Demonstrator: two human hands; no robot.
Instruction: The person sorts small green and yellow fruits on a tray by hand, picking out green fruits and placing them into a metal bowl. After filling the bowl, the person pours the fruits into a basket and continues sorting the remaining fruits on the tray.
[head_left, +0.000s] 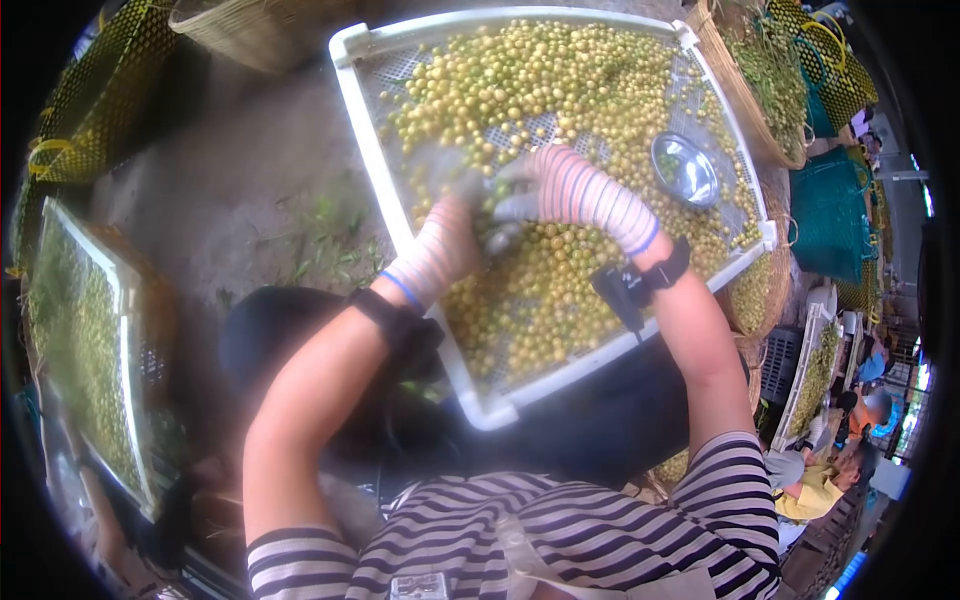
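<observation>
Both arms are out in front of me, elbows bent, forearms angling inward so the hands meet over the middle of the white tray (366, 150). My left hand (440, 240) comes in from the lower left in its striped glove, wrist cocked up and fingers curled in towards the right. My right hand (575, 190) reaches across from the right, knuckles up, its grey fingertips (515, 192) bent down against the left. The fingers are blurred, so I can't tell whether either hand actually grips anything. The small yellow-green fruits (530, 300) lie spread across the tray, right under and around both hands. A metal bowl (684, 168) sits among them, off to the right.
</observation>
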